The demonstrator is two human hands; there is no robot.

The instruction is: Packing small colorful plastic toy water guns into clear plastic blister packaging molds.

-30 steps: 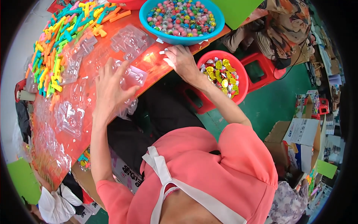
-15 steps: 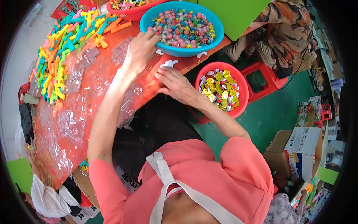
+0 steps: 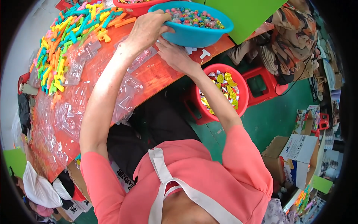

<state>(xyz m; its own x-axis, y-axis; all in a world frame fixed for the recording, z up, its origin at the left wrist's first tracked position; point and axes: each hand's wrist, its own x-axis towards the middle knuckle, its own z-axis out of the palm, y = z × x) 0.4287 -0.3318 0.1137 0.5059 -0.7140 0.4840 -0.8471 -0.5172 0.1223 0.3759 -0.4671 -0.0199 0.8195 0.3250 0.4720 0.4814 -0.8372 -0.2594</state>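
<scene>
My left hand is closed over the near-left rim of a blue plastic basin, which tilts with its near side raised. Inside the basin lie many small multicoloured balls. My right hand reaches beneath the lifted basin, close to my left hand, its fingers stretched out and partly hidden. White plastic pieces lie on the red table just below the basin's near side.
Colourful toy guns are heaped at the table's far left, beside clear plastic blister shells. A red bowl of foil-wrapped pieces stands by a red stool on the right. A person sits beyond; an opened carton is at right.
My left hand has raised the basin's near side, tilting it away. My right hand has moved up and left toward the basin's underside, leaving the white pieces to its right.
</scene>
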